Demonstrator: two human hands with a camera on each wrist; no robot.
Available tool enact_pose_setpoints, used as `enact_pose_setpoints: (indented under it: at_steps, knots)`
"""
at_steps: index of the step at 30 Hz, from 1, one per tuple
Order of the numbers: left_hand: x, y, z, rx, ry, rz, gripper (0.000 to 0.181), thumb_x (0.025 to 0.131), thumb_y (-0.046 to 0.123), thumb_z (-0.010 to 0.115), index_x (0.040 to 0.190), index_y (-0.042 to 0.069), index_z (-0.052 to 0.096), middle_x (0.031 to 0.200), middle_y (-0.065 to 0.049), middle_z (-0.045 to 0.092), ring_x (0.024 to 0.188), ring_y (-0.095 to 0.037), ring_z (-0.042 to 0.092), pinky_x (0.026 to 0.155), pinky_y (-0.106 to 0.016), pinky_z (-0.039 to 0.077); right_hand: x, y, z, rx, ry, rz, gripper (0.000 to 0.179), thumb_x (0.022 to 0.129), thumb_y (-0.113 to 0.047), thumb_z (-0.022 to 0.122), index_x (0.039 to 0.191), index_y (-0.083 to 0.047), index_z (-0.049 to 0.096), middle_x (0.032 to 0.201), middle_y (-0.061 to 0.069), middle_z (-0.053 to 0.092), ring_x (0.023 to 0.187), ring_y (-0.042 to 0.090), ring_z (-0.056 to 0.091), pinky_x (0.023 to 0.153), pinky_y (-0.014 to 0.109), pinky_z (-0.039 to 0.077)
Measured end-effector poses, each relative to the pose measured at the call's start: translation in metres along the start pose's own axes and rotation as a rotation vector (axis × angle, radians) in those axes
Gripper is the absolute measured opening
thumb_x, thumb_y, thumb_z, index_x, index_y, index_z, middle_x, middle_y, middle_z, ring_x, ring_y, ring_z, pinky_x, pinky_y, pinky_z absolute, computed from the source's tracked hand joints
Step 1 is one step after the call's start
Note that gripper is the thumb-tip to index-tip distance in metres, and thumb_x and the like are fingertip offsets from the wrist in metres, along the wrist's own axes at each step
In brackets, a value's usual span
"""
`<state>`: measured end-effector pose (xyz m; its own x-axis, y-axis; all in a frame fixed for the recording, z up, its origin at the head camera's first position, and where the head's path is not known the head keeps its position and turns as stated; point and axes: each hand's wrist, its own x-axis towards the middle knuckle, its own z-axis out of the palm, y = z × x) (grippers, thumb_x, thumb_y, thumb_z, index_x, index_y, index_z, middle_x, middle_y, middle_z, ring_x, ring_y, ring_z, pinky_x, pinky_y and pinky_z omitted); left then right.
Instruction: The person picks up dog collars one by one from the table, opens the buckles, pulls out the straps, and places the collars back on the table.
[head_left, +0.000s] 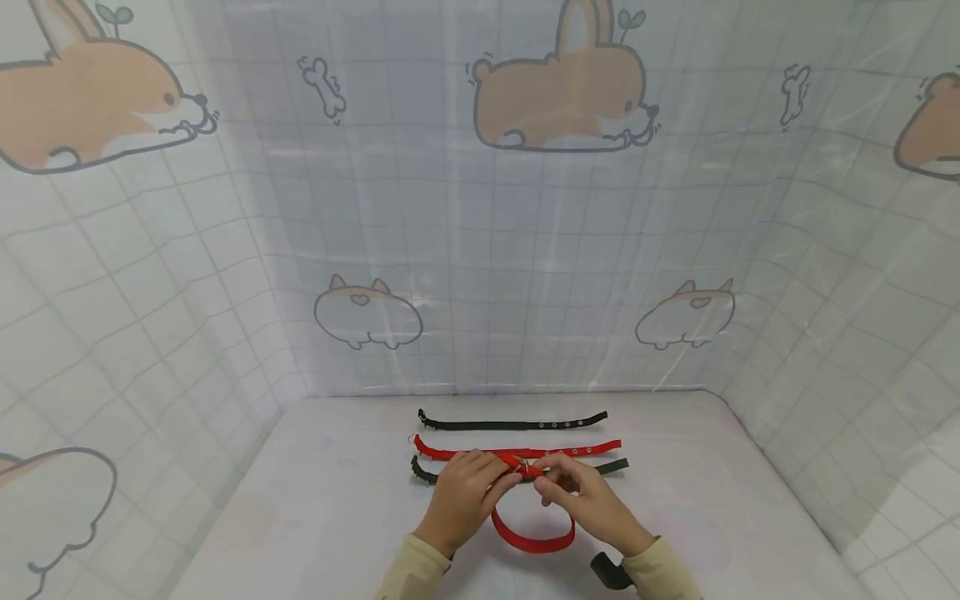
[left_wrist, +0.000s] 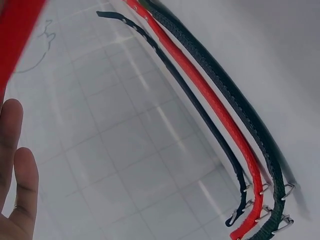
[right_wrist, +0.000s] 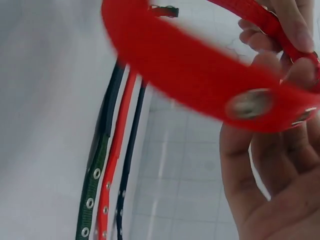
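A red collar (head_left: 534,546) with metal-ringed eyelets hangs in a loop between the two hands, above the white table. My left hand (head_left: 463,493) grips its buckle end, where a bit of metal shows. With thumb and fingers, my right hand (head_left: 588,500) pinches the strap just right of the buckle. In the right wrist view, the strap with its eyelets passes close to the camera, over the right hand's fingers (right_wrist: 235,175). Whether the tip has gone through the buckle is hidden by the fingers. Part of the left hand (left_wrist: 22,185) edges into the left wrist view.
Beyond the hands, three collars lie side by side: a black one (head_left: 495,426) at the back, a red one (head_left: 603,450) and a dark green one (head_left: 615,467) nearest. Their buckles point left. Patterned sheeting (head_left: 525,250) rises behind and beside the table (head_left: 315,500).
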<state>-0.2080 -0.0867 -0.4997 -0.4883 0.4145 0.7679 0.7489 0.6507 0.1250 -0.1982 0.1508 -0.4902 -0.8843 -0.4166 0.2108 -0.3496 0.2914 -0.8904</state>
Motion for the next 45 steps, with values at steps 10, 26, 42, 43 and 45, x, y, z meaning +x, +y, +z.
enact_pose_setpoints:
  at_steps: [10, 26, 42, 43, 45]
  knots:
    - [-0.003, 0.001, 0.005, -0.004, -0.007, -0.005, 0.022, 0.097, 0.039, 0.068, 0.1, 0.019, 0.078, 0.091, 0.009, 0.074, 0.084, -0.008, 0.066, 0.075, -0.029, 0.054, 0.002, 0.0, 0.005, 0.023, 0.06, -0.021, 0.019, 0.098, -0.028, 0.07, 0.113, -0.016, 0.065, 0.083, 0.003, 0.064, 0.073, 0.027, 0.065, 0.067, 0.029, 0.053]
    - [-0.001, 0.001, 0.004, -0.005, 0.01, 0.019, 0.027, 0.095, 0.037, 0.071, 0.111, 0.016, 0.079, 0.095, 0.008, 0.075, 0.084, -0.008, 0.065, 0.072, -0.027, 0.051, 0.004, -0.003, 0.007, 0.004, 0.14, 0.006, 0.021, 0.094, -0.033, 0.074, 0.109, -0.02, 0.068, 0.08, 0.0, 0.065, 0.072, 0.028, 0.065, 0.065, 0.028, 0.053]
    - [-0.004, -0.009, -0.002, 0.023, -0.017, -0.05, 0.03, 0.099, 0.04, 0.066, 0.117, 0.019, 0.077, 0.094, 0.009, 0.074, 0.083, -0.008, 0.065, 0.073, -0.028, 0.054, 0.002, -0.004, 0.002, -0.052, 0.089, 0.003, 0.019, 0.098, -0.022, 0.07, 0.115, -0.015, 0.067, 0.075, 0.003, 0.06, 0.065, 0.013, 0.058, 0.061, 0.026, 0.047]
    - [-0.004, -0.009, -0.001, 0.029, -0.006, -0.046, 0.03, 0.099, 0.04, 0.067, 0.117, 0.019, 0.077, 0.094, 0.009, 0.074, 0.081, -0.008, 0.064, 0.072, -0.027, 0.053, 0.002, -0.003, 0.002, -0.051, 0.085, 0.001, 0.019, 0.098, -0.022, 0.069, 0.115, -0.015, 0.067, 0.075, 0.004, 0.06, 0.065, 0.012, 0.057, 0.061, 0.026, 0.047]
    - [-0.004, -0.011, -0.001, 0.035, 0.015, -0.036, 0.029, 0.098, 0.04, 0.067, 0.116, 0.019, 0.077, 0.092, 0.009, 0.074, 0.079, -0.009, 0.062, 0.068, -0.027, 0.051, 0.003, 0.0, 0.002, -0.044, 0.078, -0.001, 0.02, 0.098, -0.023, 0.069, 0.116, -0.016, 0.067, 0.076, 0.004, 0.061, 0.066, 0.011, 0.058, 0.062, 0.026, 0.048]
